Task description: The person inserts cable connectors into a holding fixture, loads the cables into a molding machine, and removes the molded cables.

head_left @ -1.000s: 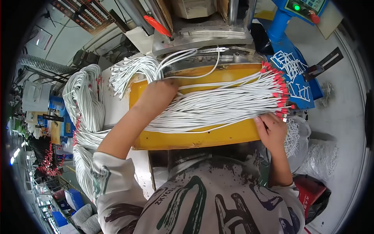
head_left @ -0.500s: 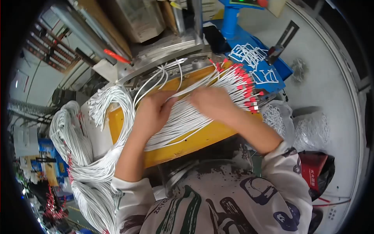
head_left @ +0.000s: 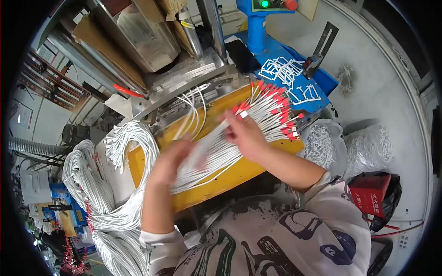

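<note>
A wide fan of white cables [head_left: 216, 161] with red-capped plugs [head_left: 276, 94] lies over the yellow board. My right hand [head_left: 248, 138] is closed, its thumb and fingers pinching a white cable [head_left: 216, 131] just below its plug [head_left: 243, 113]. That cable is smeared by motion along its length. My left hand [head_left: 172, 158] is over the lower left part of the fan, too blurred to show its fingers. A few more cables [head_left: 198, 108] run from the metal fixture [head_left: 216, 89] behind the board.
Coiled cable bundles [head_left: 87, 175] hang at the left. The press [head_left: 147, 37] stands at the back. A blue table [head_left: 317, 103] holds white plastic pieces [head_left: 283, 69] and a phone [head_left: 241, 55]. Bags of white pieces [head_left: 320, 145] and a red box [head_left: 370, 191] sit at the right.
My right hand has raised a cable's plug end above the fan. My left hand has drawn down from the fan's upper edge. The whole view has shifted slightly.
</note>
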Tool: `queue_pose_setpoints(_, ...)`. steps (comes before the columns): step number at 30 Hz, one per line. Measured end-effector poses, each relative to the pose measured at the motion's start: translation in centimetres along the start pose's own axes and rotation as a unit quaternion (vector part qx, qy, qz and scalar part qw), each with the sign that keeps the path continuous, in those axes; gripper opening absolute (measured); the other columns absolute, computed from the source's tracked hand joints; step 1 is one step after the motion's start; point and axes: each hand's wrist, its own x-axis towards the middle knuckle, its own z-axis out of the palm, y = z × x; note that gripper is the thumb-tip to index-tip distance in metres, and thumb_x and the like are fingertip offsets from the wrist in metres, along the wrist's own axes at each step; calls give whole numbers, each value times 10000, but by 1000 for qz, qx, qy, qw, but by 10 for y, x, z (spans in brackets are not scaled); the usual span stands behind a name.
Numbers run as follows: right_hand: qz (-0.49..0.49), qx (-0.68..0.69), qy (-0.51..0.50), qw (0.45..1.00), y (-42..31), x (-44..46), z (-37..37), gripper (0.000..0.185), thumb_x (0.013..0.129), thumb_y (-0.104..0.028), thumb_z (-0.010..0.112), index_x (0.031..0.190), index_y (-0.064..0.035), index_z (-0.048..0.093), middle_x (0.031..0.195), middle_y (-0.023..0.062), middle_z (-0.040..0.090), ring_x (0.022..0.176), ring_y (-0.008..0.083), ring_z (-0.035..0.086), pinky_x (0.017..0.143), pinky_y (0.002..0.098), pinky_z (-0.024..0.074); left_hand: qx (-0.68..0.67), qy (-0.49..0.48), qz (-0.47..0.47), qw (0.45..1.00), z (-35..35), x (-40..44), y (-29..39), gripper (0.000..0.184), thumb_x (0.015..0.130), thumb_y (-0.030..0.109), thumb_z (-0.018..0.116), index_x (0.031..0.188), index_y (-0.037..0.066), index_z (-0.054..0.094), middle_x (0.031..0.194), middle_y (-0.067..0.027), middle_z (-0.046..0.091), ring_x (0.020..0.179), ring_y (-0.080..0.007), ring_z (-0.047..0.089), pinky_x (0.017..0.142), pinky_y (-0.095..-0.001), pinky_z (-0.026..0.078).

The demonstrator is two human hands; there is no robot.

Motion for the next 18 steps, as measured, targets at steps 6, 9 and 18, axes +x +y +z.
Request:
queue_pose_setpoints(6, -68, 84, -31, 994, -8, 17, 2, 383, 1025, -289, 609, 1315, -39, 602, 1078, 29, 691, 949, 113, 633, 830, 276, 528, 63, -136, 43, 988, 46, 39, -22, 158, 1044, 185, 558, 1122, 53, 600, 878, -48, 602, 702, -124, 573, 689, -304, 570)
queue_pose_setpoints(9, -84, 37, -89, 992, -12, 33, -12, 391, 1026, -283, 598, 1333, -40, 587, 1120, 48, 685, 1036, 153, 623, 905, 321, 512, 129, -155, 57, 978, 39, 46, -14, 171, 1045, 183, 558, 1157, 63, 605, 859, -15, 587, 702, -112, 574, 682, -291, 560)
queue_pose_setpoints(18, -264, -555, -71, 786, 41, 162, 15, 389, 879, -287, 713, 1162, -30, 637, 1175, 218, 634, 1155, 386, 579, 956, 457, 479, -159, -91, 144, 972, -34, 67, -31, 130, 1009, 109, 615, 1126, 62, 646, 853, 14, 619, 689, -101, 587, 650, -263, 535)
